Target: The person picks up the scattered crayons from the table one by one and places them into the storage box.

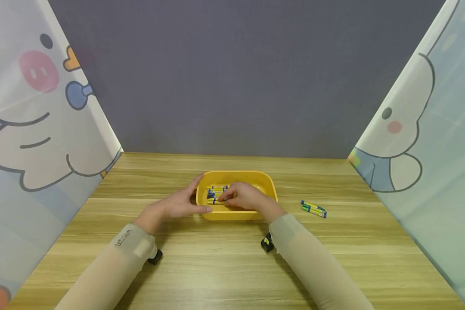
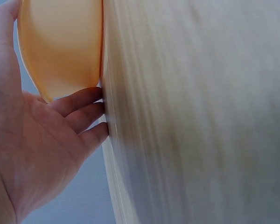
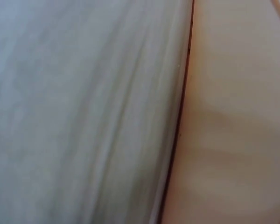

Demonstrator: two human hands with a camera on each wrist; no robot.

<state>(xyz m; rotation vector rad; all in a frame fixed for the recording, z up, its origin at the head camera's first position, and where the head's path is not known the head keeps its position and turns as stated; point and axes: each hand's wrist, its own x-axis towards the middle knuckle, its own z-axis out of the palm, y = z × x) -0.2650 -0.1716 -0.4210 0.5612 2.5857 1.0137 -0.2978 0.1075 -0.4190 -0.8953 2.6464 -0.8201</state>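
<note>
In the head view a yellow plastic bin (image 1: 238, 215) stands on the wooden table. My left hand (image 1: 182, 203) spans its left end, the thumb along the front rim and the other fingers at the left side. The left wrist view shows those fingers nearly straight against the bin wall (image 2: 65, 42). Inside, at the left, several yellow-and-blue crayons (image 1: 217, 192) lie side by side. My right hand (image 1: 248, 196) reaches over the front rim, its thumb and fingertips pinching the end of the nearest crayon (image 1: 214, 201). In the right wrist view the hand is out of sight.
A small group of crayons (image 1: 314, 209) with yellow wrappers, blue ends and some green lies to the right of the bin. A dark grey panel (image 1: 236, 77) closes off the back of the table (image 1: 213, 262). Cartoon-printed curtains (image 1: 449, 172) hang at both sides.
</note>
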